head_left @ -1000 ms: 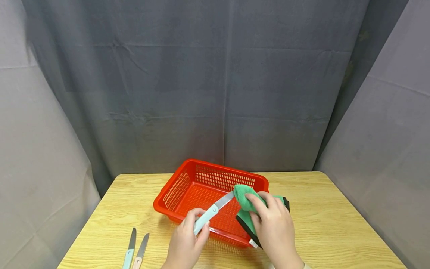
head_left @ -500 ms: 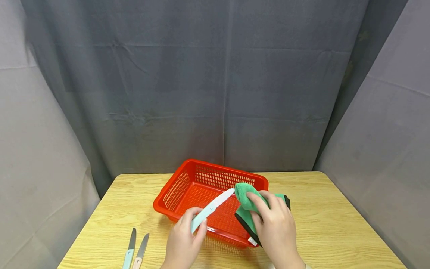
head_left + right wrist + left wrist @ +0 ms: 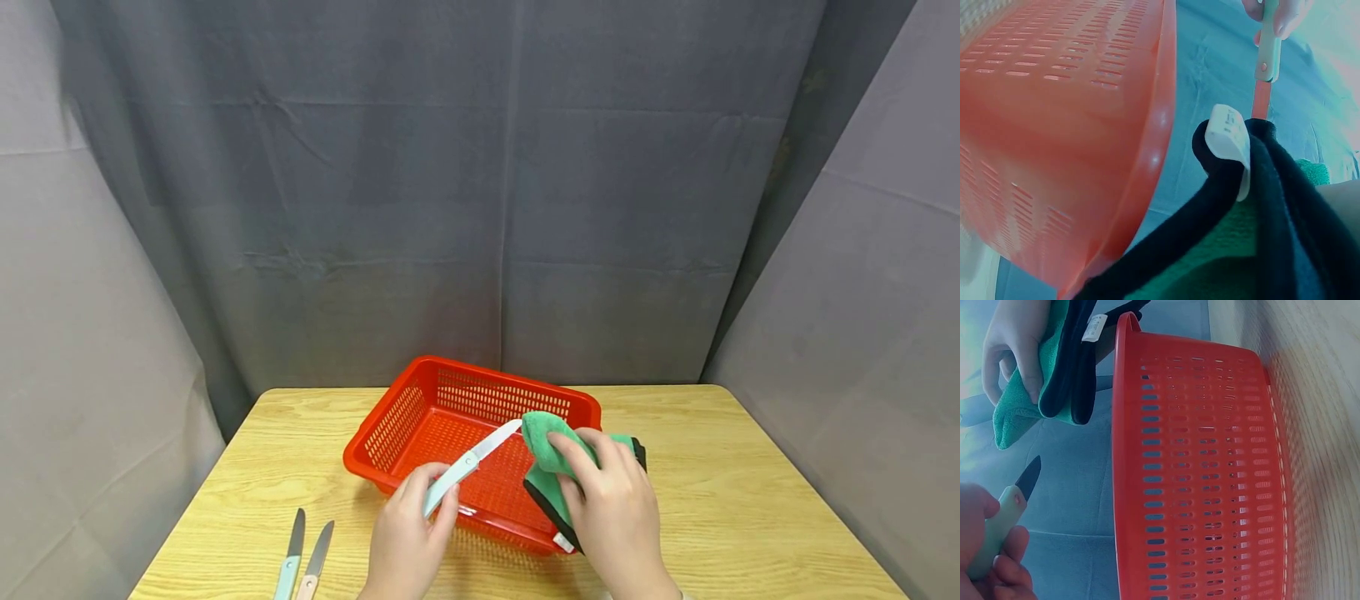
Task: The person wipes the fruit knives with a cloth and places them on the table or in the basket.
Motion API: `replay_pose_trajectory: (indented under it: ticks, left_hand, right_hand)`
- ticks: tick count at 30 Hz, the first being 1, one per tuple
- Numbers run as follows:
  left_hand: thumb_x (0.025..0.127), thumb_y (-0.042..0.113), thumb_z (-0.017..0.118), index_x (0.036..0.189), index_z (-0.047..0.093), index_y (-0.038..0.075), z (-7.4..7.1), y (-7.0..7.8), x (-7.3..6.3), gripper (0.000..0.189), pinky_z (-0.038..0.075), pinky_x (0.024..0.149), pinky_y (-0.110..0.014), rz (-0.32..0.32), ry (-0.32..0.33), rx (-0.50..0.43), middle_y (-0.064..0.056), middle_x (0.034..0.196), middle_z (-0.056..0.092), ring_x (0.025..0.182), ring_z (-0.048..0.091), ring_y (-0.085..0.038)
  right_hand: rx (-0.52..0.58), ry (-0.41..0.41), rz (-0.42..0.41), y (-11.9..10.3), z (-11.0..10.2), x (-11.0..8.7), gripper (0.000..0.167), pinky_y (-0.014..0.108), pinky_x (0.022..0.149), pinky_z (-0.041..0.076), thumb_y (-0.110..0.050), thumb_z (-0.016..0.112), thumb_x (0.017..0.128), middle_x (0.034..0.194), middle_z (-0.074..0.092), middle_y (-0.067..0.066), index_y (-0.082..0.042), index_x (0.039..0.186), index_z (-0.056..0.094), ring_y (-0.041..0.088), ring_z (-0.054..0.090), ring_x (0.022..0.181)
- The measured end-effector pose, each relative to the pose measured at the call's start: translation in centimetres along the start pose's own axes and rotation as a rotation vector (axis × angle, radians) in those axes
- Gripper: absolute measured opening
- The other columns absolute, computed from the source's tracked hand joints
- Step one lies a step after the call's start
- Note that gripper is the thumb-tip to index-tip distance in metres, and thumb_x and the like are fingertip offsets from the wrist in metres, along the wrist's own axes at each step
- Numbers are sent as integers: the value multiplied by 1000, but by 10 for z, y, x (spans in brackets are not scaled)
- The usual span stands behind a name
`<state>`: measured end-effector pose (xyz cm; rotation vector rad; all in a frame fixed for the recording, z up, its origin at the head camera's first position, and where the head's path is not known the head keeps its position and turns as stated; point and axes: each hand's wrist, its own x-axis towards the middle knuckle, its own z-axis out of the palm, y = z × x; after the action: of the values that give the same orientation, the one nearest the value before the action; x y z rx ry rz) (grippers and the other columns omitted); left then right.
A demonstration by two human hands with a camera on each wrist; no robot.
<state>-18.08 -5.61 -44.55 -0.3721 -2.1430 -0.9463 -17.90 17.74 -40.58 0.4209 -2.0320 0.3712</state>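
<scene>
My left hand (image 3: pixel 408 533) grips the pale mint handle of a small knife (image 3: pixel 450 483) between thumb and fingers. Its blade slants up to the right over the red basket (image 3: pixel 358 446). In my right hand (image 3: pixel 618 508) is a bunched green cloth (image 3: pixel 546 437) with black edging and a white tag (image 3: pixel 1225 134). The blade's tip lies right beside the cloth in the head view. From the left wrist, a gap shows between the knife (image 3: pixel 1004 519) and the cloth (image 3: pixel 1016 422). The right wrist view has the cloth hiding the blade's end.
Two more knives lie on the wooden table at the front left, one with a mint handle (image 3: pixel 287 575), the other with a pink handle (image 3: pixel 307 586). The basket stands mid-table behind both hands. Grey curtains (image 3: pixel 375 208) enclose the back and sides.
My left hand has shifted slightly left with the knife, and the blade's angle has turned a little, catching more light. My right hand and the cloth have barely moved.
</scene>
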Motion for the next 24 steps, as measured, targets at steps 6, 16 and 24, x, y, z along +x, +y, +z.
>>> replay_pose_trajectory:
  ticks: [6,16,24]
  left_hand:
    - [84,10,80,103,69,13,0,-1,0,22,36,54,-15,0,7,9,11,76,60,62,39,5]
    - [86,10,79,99,71,13,3,-4,-2,16,35,53,-12,44,11,24,11,72,61,60,40,7]
    - [92,10,74,94,71,11,3,-5,-3,4,35,52,-11,52,-15,24,12,68,56,59,38,7]
  right_hand:
    - [-1,-14,-5,-1,0,0,56,46,67,55,6,79,67,108,70,12,-20,116,75,32,65,82]
    - [1,-42,2,-2,0,0,56,46,69,56,4,83,68,108,70,11,-21,117,74,32,65,84]
    - [-1,-52,9,-3,0,0,54,46,70,56,4,82,69,108,70,12,-21,117,75,32,65,84]
